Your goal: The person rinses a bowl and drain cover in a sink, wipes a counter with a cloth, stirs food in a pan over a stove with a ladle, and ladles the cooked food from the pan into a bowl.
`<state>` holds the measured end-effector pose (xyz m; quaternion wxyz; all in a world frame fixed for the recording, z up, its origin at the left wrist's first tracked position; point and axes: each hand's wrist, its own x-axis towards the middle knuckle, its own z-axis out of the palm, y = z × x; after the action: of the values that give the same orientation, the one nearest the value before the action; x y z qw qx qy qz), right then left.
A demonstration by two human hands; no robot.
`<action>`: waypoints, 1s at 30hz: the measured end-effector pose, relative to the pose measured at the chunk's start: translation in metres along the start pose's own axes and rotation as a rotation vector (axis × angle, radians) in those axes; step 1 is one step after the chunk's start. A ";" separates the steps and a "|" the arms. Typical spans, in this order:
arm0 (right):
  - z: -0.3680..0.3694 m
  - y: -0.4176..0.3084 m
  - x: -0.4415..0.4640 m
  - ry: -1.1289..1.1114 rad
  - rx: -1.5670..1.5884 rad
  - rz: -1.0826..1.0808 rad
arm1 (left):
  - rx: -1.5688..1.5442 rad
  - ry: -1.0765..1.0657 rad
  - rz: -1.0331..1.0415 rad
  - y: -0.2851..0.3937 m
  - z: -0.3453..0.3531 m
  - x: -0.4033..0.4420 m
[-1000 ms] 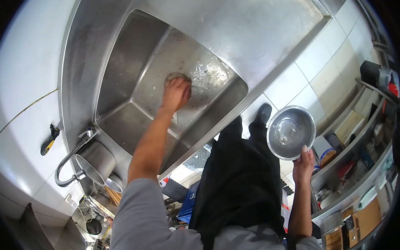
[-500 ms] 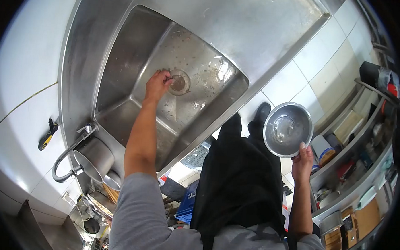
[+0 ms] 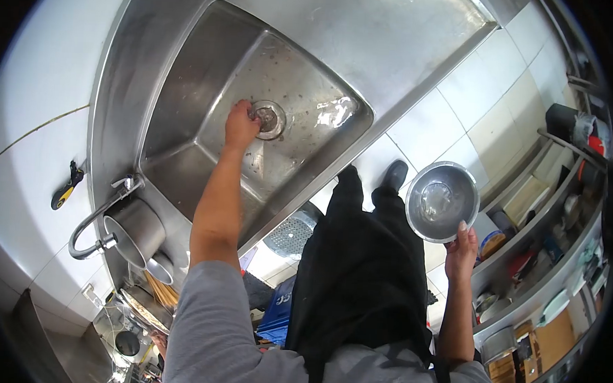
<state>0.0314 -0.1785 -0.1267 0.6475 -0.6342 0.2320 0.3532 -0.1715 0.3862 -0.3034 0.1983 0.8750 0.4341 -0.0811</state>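
- The left hand [image 3: 241, 126] is down inside the sink [image 3: 180, 111], its fingers bent at the edge of the drain [image 3: 271, 119]; whether they pinch anything cannot be told, since the back of the hand hides the fingertips
- The right hand [image 3: 461, 247] grips a metal bowl [image 3: 461, 199] by its near rim, thumb over the edge; the other fingers are mostly hidden behind the wall
- The bowl hangs outside the sink, to its right and over the floor, well apart from the left hand; held out there, it probably leaves the left arm free to reach the drain
- Its open side faces up towards the wearer, perhaps to hold whatever is inside; a bright patch shows at the bottom, but glare or liquid cannot be told apart
- Small dark bits lie across the sink's floor around the drain, which likely explains the low reach
- Left of the sink, the faucet [image 3: 106, 243] bends towards a large pot [image 3: 144, 225]; the pot is probably set there to be near the water
- Beyond the sink's far edge runs the steel table [image 3: 340, 35], its surface joined to the sink
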 end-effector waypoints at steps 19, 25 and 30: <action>-0.005 -0.024 -0.016 -0.177 -0.039 -0.058 | -1.418 -0.412 -0.378 0.022 -0.098 -0.085; -0.010 -0.039 -0.014 -0.261 -0.078 -0.148 | -1.582 -0.156 -0.344 0.034 -0.154 -0.140; -0.007 -0.057 -0.012 -0.350 -0.124 -0.222 | -1.765 0.106 -0.399 0.046 -0.160 -0.183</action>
<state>0.0676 -0.1839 -0.0807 0.6725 -0.6236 0.0225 0.3978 -0.2512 0.2953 -0.0877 0.7590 0.3160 0.4905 0.2888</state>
